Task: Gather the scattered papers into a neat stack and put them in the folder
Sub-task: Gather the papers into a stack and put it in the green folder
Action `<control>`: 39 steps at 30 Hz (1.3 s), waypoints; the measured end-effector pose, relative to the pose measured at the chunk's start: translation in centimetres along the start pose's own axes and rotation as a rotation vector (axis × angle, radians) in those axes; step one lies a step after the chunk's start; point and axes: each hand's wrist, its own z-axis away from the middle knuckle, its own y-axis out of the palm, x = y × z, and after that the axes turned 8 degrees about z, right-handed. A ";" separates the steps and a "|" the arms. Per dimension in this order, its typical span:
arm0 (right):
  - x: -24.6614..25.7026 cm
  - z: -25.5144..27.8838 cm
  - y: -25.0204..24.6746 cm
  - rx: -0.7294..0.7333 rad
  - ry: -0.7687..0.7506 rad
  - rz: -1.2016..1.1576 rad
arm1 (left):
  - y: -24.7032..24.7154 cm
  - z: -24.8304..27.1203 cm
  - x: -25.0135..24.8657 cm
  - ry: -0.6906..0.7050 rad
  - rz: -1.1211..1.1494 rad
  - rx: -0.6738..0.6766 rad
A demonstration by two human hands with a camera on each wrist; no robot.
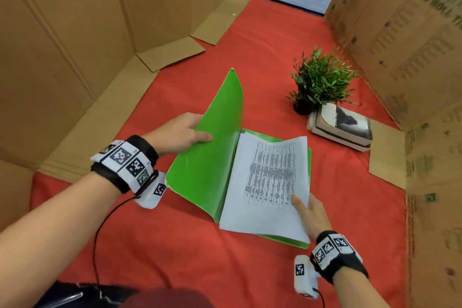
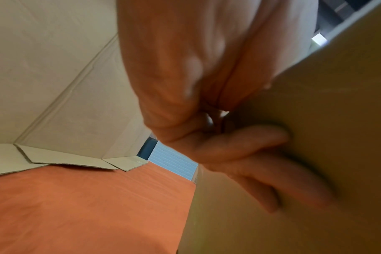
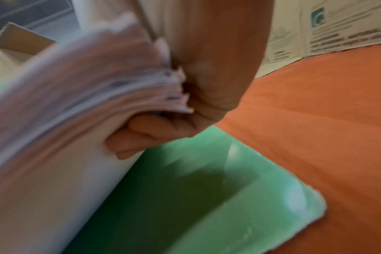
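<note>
A green folder lies open on the red cloth, its left cover raised. My left hand pinches that cover's outer edge, thumb on the inside; in the left wrist view the fingers press on the cover's back. A stack of white papers with a printed table on top rests on the folder's right half. My right hand grips the stack's near right corner, thumb on top. In the right wrist view the fingers curl under the paper stack, lifted a little above the green folder.
A small potted plant and a pile of books sit at the right. Cardboard walls stand on the left and another cardboard box on the right. Red cloth covers the surface.
</note>
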 end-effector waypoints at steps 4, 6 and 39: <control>-1.3 -1.4 0.5 0.052 0.036 0.029 | 2.8 -0.3 -0.9 -0.011 -0.019 -0.037; -1.9 -1.7 0.5 0.087 0.048 0.037 | 4.5 -0.5 -0.9 -0.006 0.009 -0.040; 2.2 4.2 -2.4 0.136 -0.071 -0.420 | 14.1 0.1 11.7 -0.406 0.391 -0.524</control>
